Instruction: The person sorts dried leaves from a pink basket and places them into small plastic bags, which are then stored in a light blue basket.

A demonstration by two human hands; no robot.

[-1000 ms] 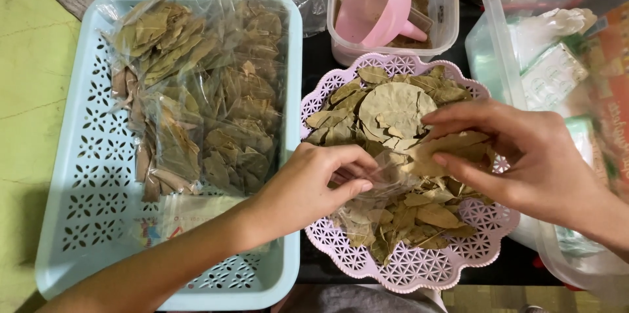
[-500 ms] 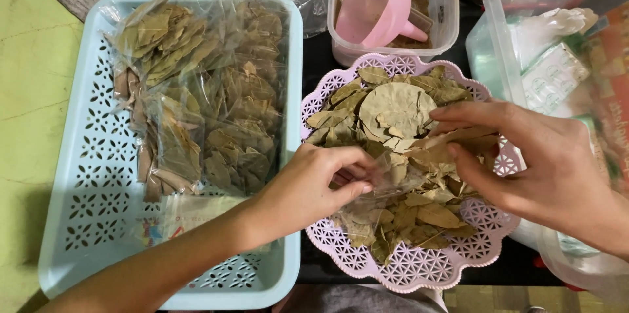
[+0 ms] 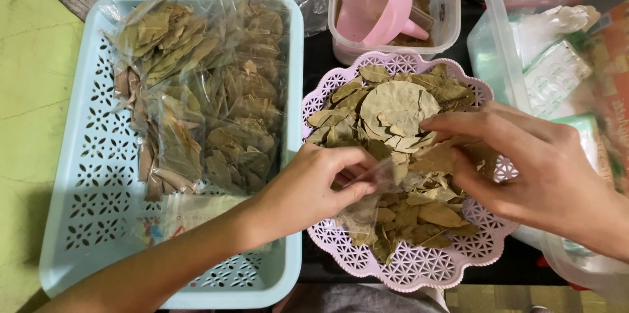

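Dry brown leaves fill the pink lacy basket in front of you. Your left hand pinches the mouth of a small clear bag between thumb and fingers, holding it over the pile. Your right hand curls half closed around a bunch of leaves just beside the bag's opening. To the left, packed bags of leaves lie in the blue tray. A pink funnel sits in a clear tub behind the basket.
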